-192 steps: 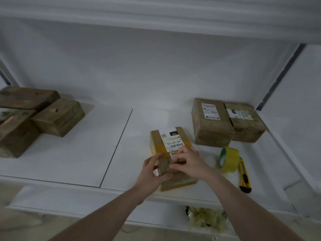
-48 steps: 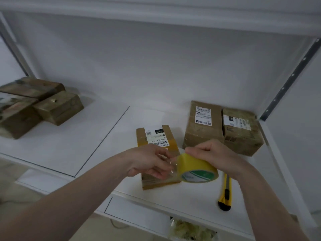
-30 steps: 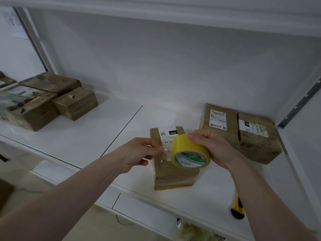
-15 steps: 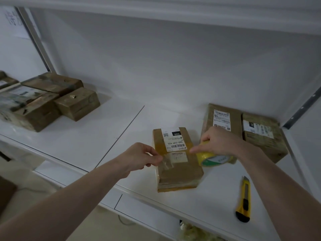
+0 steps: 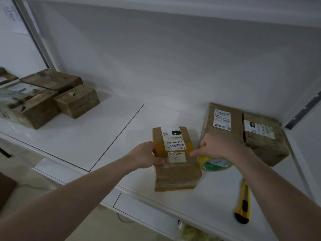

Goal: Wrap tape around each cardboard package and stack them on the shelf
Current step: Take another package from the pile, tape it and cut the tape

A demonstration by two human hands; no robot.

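Observation:
A small cardboard package with a white barcode label lies flat on the white shelf, near its front edge. My left hand grips the package's left side, thumb on top. My right hand holds the yellow tape roll against the shelf just right of the package, forefinger stretched to the package's top edge. A clear strip of tape seems to run across the package between my hands.
Two labelled cardboard packages lie side by side behind my right hand. Several taped packages are piled at the shelf's far left. A yellow utility knife lies at the front right. A steel upright stands at the right.
My right hand brought the roll down from above the package to the shelf on its right. My left hand moved from pinching the tape end to gripping the package's left side.

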